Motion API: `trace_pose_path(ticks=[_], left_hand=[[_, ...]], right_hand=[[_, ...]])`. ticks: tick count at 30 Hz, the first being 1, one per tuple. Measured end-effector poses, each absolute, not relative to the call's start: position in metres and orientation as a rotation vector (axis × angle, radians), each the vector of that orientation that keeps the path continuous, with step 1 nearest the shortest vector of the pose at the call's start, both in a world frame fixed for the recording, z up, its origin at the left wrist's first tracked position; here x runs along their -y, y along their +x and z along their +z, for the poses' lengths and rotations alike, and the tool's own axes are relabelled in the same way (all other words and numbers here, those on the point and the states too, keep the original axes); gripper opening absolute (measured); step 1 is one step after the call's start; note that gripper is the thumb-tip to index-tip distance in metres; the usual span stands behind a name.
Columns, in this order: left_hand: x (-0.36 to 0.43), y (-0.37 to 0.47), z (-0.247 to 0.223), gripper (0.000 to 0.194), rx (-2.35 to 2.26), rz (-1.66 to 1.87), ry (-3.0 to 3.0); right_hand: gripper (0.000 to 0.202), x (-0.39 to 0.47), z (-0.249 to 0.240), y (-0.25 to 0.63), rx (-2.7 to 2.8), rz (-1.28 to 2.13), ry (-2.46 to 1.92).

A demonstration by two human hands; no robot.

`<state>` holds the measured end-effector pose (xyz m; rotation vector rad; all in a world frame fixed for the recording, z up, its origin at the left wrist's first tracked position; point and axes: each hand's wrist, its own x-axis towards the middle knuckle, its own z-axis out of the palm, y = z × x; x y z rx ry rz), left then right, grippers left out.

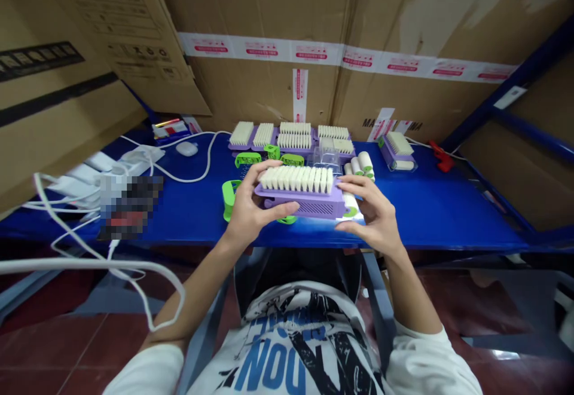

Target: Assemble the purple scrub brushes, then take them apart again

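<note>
Above the front part of the blue table, a purple plastic brush-like piece (309,205) with a row of cream tufts facing up is held level. My left hand (253,204) grips its left end, thumb across the front face and fingers behind. At the right end, my right hand (370,210) has its fingers and thumb around the corner, touching the piece. Green plastic frames (229,198) lie close to my left hand. Behind the held piece are white rollers (365,161) and a clear plastic part (326,159), both partly covered.
Several similar purple pieces (293,138) with cream tufts line the back of the blue table (452,210). Another piece (398,150) and a red object (442,157) are on the right. Left are white cables (197,174), a mouse (186,148) and power strips (85,174). Cardboard (269,0) walls the back.
</note>
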<state>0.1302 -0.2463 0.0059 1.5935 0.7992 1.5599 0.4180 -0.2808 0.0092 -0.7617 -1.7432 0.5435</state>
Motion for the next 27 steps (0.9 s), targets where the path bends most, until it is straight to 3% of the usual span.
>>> trace_pose_path(ticks=[5,9,12,16,21,27], left_hand=[[0.277,0.164,-0.012,0.067,-0.725,1.278,1.498],[0.272,0.198,-0.007,0.07,-0.744,1.791,1.946],[0.257,0.211,0.002,0.052,-0.367,1.905,2.338],[0.238,0.212,0.002,0.04,-0.299,1.89,2.491],[0.233,0.21,-0.013,0.064,-0.541,1.782,2.324],[0.248,0.213,-0.016,0.044,-0.595,1.739,2.189]], right_hand=[[0.029,0.314,0.04,0.432,1.787,0.144,-0.764],[0.022,0.304,0.069,0.452,1.925,-0.023,-0.941],[0.019,0.283,0.075,0.455,2.119,-0.097,-0.93],[0.025,0.265,0.067,0.447,2.145,-0.083,-0.935],[0.031,0.263,0.053,0.428,2.046,0.016,-0.949],[0.028,0.275,0.068,0.42,1.579,0.295,-0.623]])
